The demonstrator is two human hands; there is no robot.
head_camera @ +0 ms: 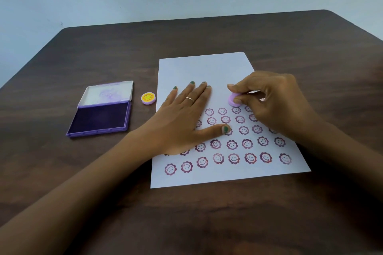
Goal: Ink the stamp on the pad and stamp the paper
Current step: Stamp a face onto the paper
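A white sheet of paper [209,68] lies on the brown table, its lower half covered with several rows of purple smiley-flower prints. My right hand [275,99] pinches a small lilac stamp [233,99] between thumb and fingers, held on or just above the paper over the top row of prints. My left hand [184,118] lies flat on the paper's left side, fingers spread, a ring on one finger, hiding some prints. The purple ink pad [101,118] sits open to the left of the paper, lid tilted back.
A round lilac cap with a yellow smiley top [148,98] rests between the ink pad and the paper. The dark wooden table [207,213] stands against a pale wall, its far edge and rounded corners in sight.
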